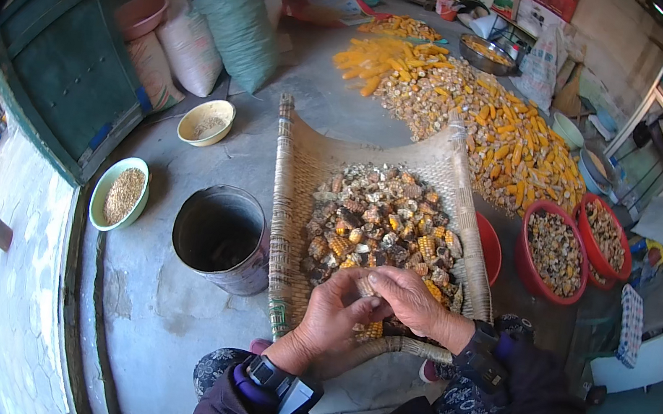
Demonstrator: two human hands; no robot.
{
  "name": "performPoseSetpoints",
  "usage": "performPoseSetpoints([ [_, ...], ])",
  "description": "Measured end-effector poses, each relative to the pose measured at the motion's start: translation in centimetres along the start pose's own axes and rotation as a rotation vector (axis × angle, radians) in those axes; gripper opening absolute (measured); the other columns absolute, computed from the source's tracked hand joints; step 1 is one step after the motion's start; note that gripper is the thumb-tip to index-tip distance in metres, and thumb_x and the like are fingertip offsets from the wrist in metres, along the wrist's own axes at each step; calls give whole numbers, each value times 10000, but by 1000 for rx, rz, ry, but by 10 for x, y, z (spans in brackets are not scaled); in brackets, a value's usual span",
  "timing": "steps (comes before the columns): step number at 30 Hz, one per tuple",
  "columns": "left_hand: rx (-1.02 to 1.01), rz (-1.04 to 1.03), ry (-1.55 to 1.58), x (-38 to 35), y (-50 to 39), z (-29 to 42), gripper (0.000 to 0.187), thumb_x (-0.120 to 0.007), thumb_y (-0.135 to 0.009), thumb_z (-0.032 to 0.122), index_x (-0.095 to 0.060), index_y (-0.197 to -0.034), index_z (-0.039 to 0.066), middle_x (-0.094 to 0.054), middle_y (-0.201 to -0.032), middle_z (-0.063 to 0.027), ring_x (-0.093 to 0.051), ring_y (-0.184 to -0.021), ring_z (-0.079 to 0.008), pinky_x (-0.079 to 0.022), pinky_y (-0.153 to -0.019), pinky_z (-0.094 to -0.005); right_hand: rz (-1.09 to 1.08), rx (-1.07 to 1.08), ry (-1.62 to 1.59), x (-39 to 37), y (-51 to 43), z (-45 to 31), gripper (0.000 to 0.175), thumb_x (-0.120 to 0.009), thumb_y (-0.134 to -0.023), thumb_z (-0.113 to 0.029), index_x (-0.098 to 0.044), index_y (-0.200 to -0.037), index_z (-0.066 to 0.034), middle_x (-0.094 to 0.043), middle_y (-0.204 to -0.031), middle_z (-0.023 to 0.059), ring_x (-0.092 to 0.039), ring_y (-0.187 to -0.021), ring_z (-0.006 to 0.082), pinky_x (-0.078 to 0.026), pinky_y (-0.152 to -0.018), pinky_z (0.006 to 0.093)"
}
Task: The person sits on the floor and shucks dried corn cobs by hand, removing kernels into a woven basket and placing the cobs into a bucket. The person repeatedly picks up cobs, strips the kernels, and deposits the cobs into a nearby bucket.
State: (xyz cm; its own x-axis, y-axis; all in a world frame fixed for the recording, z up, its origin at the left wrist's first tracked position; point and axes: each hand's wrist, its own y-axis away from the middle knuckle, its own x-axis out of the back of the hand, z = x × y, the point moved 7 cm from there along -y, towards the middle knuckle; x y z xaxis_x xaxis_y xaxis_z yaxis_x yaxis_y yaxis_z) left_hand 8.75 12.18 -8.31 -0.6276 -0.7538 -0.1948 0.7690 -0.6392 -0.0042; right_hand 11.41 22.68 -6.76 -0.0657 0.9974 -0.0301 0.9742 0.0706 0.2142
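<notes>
Both of my hands meet over the near end of a woven wicker winnowing basket (299, 202). Between the fingers of my left hand (337, 309) is a small piece of corn cob (366, 286), partly covered by the fingers. My right hand (410, 301) grips the same piece from the other side. Under and beyond them, the basket holds a heap of broken corn cobs (377, 220), many brown or darkened, some with yellow kernels still on. A cob with yellow kernels (374, 330) lies just below my hands.
A dark bucket (226, 189) stands left of the basket, near a green basin of grain (146, 193) and a yellowish basin (227, 110). Red basins of cob pieces (581, 286) are at right. Corn cobs (499, 142) cover the floor ahead. Full sacks (236, 28) stand beside a green door (66, 62).
</notes>
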Motion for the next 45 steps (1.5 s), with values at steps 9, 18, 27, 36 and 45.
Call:
performPoseSetpoints([
  [9, -34, -2, -130, -32, -34, -11, 373, -648, -811, 51, -507, -1149, -22, -597, -781, -21, -549, -682, -66, -473, -606, -218, -109, -3, 62, 53, 10, 3, 326, -496, -926, -301, -582, -936, 13, -628, -754, 53, -622, -616, 98, -497, -489, 212],
  [18, 99, -36, -265, -11, -10, 13, 349, -587, -843, 6, -489, -1178, 1, -610, -912, -49, -576, -781, -93, -505, -662, -238, -151, -101, -130, 29, 15, 1, 307, -499, -927, -226, -543, -1040, 56, -624, -835, 80, -637, -722, 133, -525, -573, 230],
  [27, -86, 607, -270, 209, 22, 55, 299, -606, -850, 100, -511, -1096, -41, -616, -850, -89, -563, -618, -93, -492, -514, -217, 74, -5, -206, 59, -6, 15, 234, -468, -931, -140, -542, -1044, 51, -619, -874, 137, -645, -703, 179, -536, -566, 250],
  [36, 347, 1154, -1523, 394, 40, -60, 848, -695, -724, 276, -221, -1362, -20, -472, -1215, -275, -475, -1117, -385, -392, -956, -386, 184, 7, -178, 61, -47, 48, 222, -452, -927, -141, -541, -1037, 30, -610, -842, 110, -625, -664, 168, -517, -580, 267],
  [45, 548, 834, 272, 412, 72, -183, 377, -439, -861, 196, -477, -1125, -71, -617, -926, -192, -628, -863, -313, -533, -749, -458, 317, 5, -170, 54, -61, 76, 221, -459, -916, -149, -547, -1017, 26, -605, -826, 121, -604, -628, 189, -495, -535, 291],
])
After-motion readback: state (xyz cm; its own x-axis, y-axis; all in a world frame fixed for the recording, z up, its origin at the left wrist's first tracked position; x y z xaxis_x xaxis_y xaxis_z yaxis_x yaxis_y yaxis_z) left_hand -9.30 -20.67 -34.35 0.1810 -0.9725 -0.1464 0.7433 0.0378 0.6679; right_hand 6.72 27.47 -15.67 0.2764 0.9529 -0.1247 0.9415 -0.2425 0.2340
